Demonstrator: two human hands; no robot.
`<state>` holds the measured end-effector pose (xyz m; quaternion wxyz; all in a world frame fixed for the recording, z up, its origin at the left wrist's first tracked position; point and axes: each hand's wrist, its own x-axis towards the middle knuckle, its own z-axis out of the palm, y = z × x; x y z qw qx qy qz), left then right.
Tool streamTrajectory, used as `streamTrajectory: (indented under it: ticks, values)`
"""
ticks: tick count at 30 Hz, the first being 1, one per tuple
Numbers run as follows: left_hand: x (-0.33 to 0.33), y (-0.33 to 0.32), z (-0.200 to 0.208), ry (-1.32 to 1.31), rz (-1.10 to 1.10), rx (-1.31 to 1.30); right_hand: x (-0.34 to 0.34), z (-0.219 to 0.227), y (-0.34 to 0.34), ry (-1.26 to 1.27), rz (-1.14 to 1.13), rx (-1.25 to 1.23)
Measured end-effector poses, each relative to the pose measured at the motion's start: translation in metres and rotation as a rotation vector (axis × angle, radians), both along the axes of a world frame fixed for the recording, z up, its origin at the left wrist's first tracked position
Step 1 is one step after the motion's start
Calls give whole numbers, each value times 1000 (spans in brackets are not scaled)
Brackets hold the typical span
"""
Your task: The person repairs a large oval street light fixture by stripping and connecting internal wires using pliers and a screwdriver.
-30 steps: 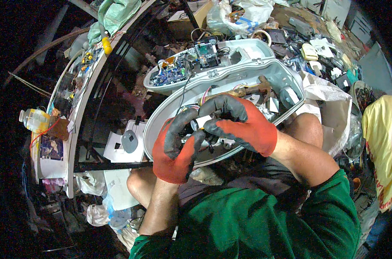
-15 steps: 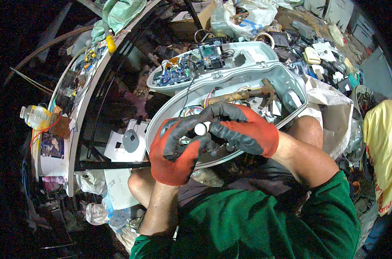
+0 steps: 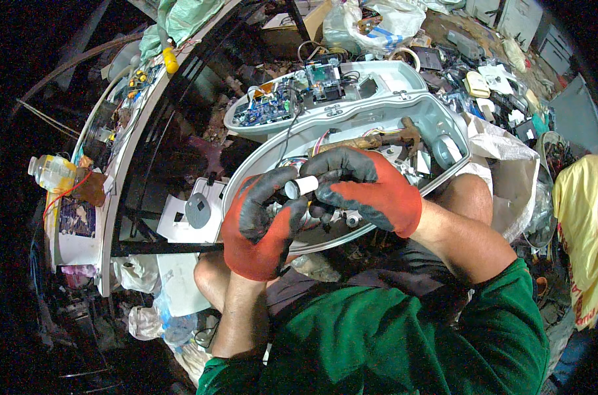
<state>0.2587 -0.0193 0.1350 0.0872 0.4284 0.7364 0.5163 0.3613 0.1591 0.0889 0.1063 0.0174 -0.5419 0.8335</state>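
Note:
Both my hands wear red gloves with black-coated fingers and meet above a pale grey plastic housing (image 3: pixel 239 197). Between them is a small white cylinder (image 3: pixel 303 187), tilted, one round end facing left. My right hand (image 3: pixel 371 192) pinches its right end with bent fingers. The fingers and thumb of my left hand (image 3: pixel 259 220) curl about the other end; their exact contact is partly hidden. Inside the housing, beyond my hands, lies a hammer with a worn handle (image 3: pixel 358 143), among wires and small parts.
Behind the housing sits its matching half (image 3: pixel 404 79), carrying blue circuit boards (image 3: pixel 266 108). A long frame (image 3: pixel 124 171) with a plastic bottle (image 3: pixel 52 174) stands at left. White sacking (image 3: pixel 503 171) and a yellow bag (image 3: pixel 575 230) lie at right, below a heap of electronic scrap (image 3: pixel 503 99).
The white cylinder has turned and moved slightly left, so its side now shows rather than mostly its end. Both hands have shifted slightly left.

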Motion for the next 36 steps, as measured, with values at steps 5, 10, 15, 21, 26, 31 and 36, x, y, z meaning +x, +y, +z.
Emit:
streamTrajectory:
  ticks: [5,10,15,21,26,31,36]
  values:
    - [-2,-5,-3,-128,-5,-6,3,7,-2,25,-20,12]
    - [-1,-4,-5,-160,9,-27,3,1,1,34,-25,42]
    - [2,2,-4,126,-11,15,-2,-13,-3,-9,-30,34]
    - [5,5,-5,255,-20,16,-1,-17,-6,4,-49,105]
    - [6,5,-3,268,-8,-11,1,-14,-4,-34,4,52]
    - [2,2,-10,220,-22,7,0,-14,-5,-25,40,9]
    - [5,9,-4,-259,-19,83,8,-4,-6,-5,-17,38]
